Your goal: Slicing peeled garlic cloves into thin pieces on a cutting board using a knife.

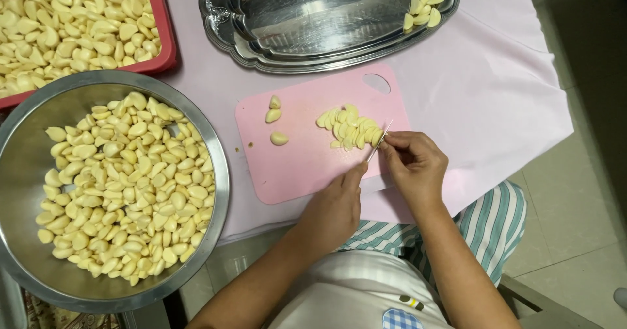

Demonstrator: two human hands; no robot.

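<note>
Left hand (336,205) is pinching the knife (379,141) handle end, right hand (413,162) is closing on the blade near the tip. Keep fingertips behind the edge, blade flat to the board (294,165). Cut garlic (349,128) is lying just beyond both hands, near the board's far right corner; three cloves (274,116) are sitting mid-board.

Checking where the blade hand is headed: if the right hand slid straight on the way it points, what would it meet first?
Probably the pile of cut garlic cloves on the pink cutting board, just beyond the right hand and its knife; height above the board is unclear.
</note>
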